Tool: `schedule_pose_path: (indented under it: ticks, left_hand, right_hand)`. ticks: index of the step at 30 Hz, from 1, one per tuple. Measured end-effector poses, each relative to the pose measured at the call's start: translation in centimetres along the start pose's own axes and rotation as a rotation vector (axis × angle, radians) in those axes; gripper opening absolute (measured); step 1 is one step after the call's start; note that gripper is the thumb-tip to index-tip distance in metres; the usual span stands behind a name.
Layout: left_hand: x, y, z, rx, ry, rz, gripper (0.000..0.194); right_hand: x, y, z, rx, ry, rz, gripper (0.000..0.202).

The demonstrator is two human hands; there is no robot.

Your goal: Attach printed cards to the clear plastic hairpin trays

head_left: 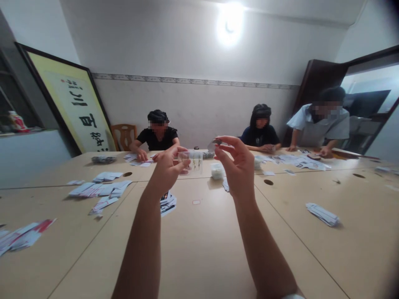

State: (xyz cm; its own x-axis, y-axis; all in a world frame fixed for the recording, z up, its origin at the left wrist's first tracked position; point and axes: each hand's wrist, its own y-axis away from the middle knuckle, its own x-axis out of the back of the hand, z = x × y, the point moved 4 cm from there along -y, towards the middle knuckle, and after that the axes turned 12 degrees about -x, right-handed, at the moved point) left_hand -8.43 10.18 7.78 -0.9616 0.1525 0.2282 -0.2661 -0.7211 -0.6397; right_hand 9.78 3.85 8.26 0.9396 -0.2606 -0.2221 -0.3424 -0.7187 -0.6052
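The clear packet (pixel 195 162) is the landmark here; it is held up above the table (pixel 193 253), roughly upright, with a few slim gold-coloured pieces showing through it. The left hand (pixel 166 171) has it by its left edge, thumb in front and fingers behind, clamped on the plastic. To the right of the clear packet, and apart from it, the right hand (pixel 238 164) holds a small grey piece (pixel 215 142); thumb and forefinger are closed on it at the tips, the other fingers loosely bent; its exact shape is too small to tell.

Below the clear packet and a little to its right sits a white stack (pixel 217 171); nearer the wearer, under it, lies a small card (pixel 196 202); down and left of it, partly behind the left forearm, is a card pile (pixel 168 204); farther left, cards (pixel 99 189) spread in a loose fan; well off to its right rests a card bundle (pixel 322 214). Beyond it, people sit or lean at the table's far side.

The clear packet looks light, thin and fairly stiff, probably smooth enough to slip; an edge hold seems best, as pressing its middle could bend the slim pieces; the small grey piece likely needs a fingertip pinch.
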Motion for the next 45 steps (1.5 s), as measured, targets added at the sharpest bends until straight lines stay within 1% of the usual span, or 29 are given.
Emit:
schedule_pose_path:
  ticks: [3, 5, 10, 17, 19, 22, 26, 27, 28, 30, 31, 35, 38, 41, 45]
  left_hand:
    - [-0.5, 0.4, 0.5, 0.058, 0.034, -0.025, 0.042]
    - [-0.7, 0.6, 0.9, 0.063, 0.021, -0.046, 0.042]
    - [-0.9, 0.7, 1.1, -0.013, -0.001, -0.033, 0.045]
    - [-1.4, 1.0, 1.8, -0.07, 0.023, -0.043, 0.04]
    - [-1.3, 0.9, 2.1, -0.089, 0.003, -0.012, 0.039]
    - [-1.1, 0.8, 2.5, -0.15, -0.041, 0.03, 0.03]
    - [-1.5, 1.2, 3.6, -0.171, -0.054, -0.089, 0.039]
    - [-1.6, 1.4, 4.0, -0.173, -0.085, -0.101, 0.041]
    - [-1.7, 1.7, 4.3, -0.181, -0.131, -0.093, 0.041]
    - [-1.9, 2.1, 5.1, -0.204, -0.216, -0.036, 0.038]
    - [-2.0, 2.2, 5.3, -0.206, -0.223, -0.017, 0.036]
    - [-2.5, 2.2, 5.0, -0.132, -0.074, -0.017, 0.032]
    - [-2.3, 2.0, 4.5, -0.088, 0.024, -0.008, 0.033]
    - [-1.9, 1.8, 4.2, -0.079, 0.112, -0.021, 0.03]
    - [-1.5, 1.9, 4.1, -0.089, 0.186, -0.024, 0.025]
  right_hand:
    - [-0.4, 0.1, 0.1, -0.03, -0.042, -0.02, 0.012]
    - [-0.5, 0.1, 0.3, -0.064, -0.061, -0.031, 0.015]
    - [-0.7, 0.1, 0.5, -0.118, -0.027, -0.058, 0.031]
    - [-0.8, 0.3, -0.1, -0.085, 0.127, -0.048, 0.034]
    - [-0.6, 0.3, -0.1, -0.075, 0.161, -0.032, 0.036]
    - [-0.5, 0.1, -0.1, -0.093, 0.192, -0.04, 0.038]
    - [-0.3, 0.0, 0.0, -0.107, 0.216, -0.033, 0.041]
    - [-0.2, 0.0, -0.1, -0.104, 0.215, -0.023, 0.041]
    - [-0.2, 0.0, -0.1, -0.103, 0.212, -0.018, 0.042]
    - [-0.2, 0.1, -0.2, -0.1, 0.208, -0.02, 0.043]
    - [-0.2, 0.1, -0.2, -0.098, 0.207, -0.027, 0.044]
    - [-0.2, 0.1, -0.4, -0.104, 0.169, -0.081, 0.043]
    - [-0.1, 0.0, -0.4, -0.134, 0.088, -0.166, 0.036]
    - [0.2, -0.3, -0.1, -0.16, -0.023, -0.231, 0.028]
    - [0.4, -0.5, 0.1, -0.194, -0.116, -0.29, 0.026]
